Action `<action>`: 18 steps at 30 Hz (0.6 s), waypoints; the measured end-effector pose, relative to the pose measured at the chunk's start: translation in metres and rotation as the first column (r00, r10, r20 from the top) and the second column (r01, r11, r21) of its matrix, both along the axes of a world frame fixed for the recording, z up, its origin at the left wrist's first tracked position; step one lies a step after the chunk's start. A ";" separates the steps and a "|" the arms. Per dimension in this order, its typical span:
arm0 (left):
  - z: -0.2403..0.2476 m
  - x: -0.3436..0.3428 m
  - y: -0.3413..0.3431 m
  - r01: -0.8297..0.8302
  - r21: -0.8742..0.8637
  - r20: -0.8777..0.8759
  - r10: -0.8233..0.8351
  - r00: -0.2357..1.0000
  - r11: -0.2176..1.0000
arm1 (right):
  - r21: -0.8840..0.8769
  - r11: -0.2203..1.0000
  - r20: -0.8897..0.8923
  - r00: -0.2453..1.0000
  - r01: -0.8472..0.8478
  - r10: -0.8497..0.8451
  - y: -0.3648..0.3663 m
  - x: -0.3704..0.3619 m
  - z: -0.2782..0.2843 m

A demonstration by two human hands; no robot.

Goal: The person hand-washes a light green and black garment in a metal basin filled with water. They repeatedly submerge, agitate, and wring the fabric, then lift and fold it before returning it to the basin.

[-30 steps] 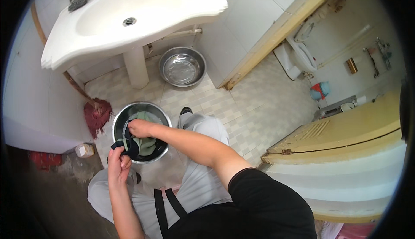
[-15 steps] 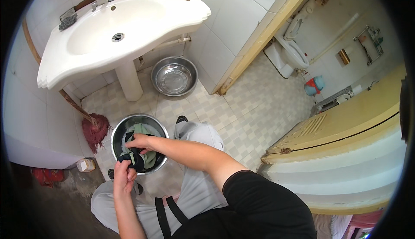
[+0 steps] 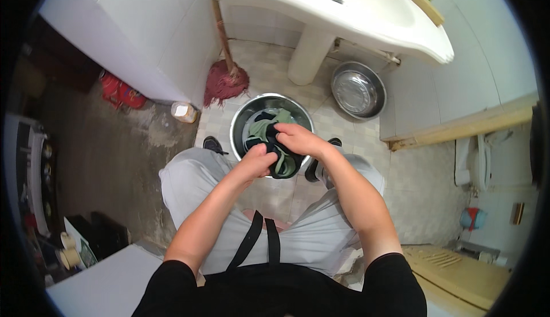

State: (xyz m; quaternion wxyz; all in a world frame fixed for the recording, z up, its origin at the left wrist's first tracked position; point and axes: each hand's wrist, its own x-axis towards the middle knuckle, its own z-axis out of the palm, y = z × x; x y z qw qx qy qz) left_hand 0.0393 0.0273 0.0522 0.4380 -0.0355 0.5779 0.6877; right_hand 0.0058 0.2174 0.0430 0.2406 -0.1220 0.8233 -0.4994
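Observation:
Between my feet stands a round metal basin (image 3: 236, 123) with a wet, green and black garment (image 3: 285, 165) in it and partly raised over its near rim. My left hand (image 3: 256, 161) grips the black part of the cloth from the left, fingers curled round it. From the right, my right hand (image 3: 297, 139) pinches another black fold close by. Both hands are over the basin, a short way apart. Folds of the cloth cover most of the basin's inside, and some fingertips are hidden in the fabric.
A second metal basin (image 3: 359, 91) rests beneath the white washbasin (image 3: 366, 8), right of its pedestal (image 3: 309, 56). A red mop (image 3: 226, 82) leans at the wall. A white tub (image 3: 184, 112) and a red bag (image 3: 121, 91) lie to the left. A door frame (image 3: 458, 123) stands right.
The view has swung left, so the basin now appears nearer the middle. My right hand has drawn back toward me, and the garment is bunched higher between both hands.

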 end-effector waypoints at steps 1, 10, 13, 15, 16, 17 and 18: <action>-0.010 0.002 0.001 0.024 -0.012 -0.011 -0.025 1.000 1.000 | -0.020 1.000 0.134 0.991 -0.012 0.015 -0.001 0.000 0.009; -0.047 0.026 0.016 0.265 -0.370 -0.492 -0.430 0.757 0.890 | 0.086 0.986 0.609 0.791 -0.142 0.061 -0.014 0.010 -0.020; -0.045 0.025 0.016 0.278 -0.417 -0.487 -0.470 0.736 0.866 | 0.000 0.991 0.611 0.784 -0.132 0.104 -0.008 0.008 -0.039; -0.051 0.025 0.015 0.242 -0.403 -0.517 -0.438 0.736 0.883 | 0.015 0.995 0.556 0.828 -0.096 0.072 -0.010 0.007 -0.038; -0.055 0.024 0.014 0.197 -0.416 -0.522 -0.411 0.748 0.888 | 0.053 0.998 0.410 0.912 -0.039 0.014 -0.009 0.005 -0.047; -0.056 0.021 0.014 0.153 -0.426 -0.530 -0.383 0.756 0.892 | 0.084 0.996 0.249 0.967 0.027 -0.047 -0.010 0.002 -0.052; -0.052 0.019 0.015 0.110 -0.350 -0.549 -0.298 0.781 0.930 | 0.103 0.990 0.078 0.991 0.097 -0.105 -0.008 0.000 -0.056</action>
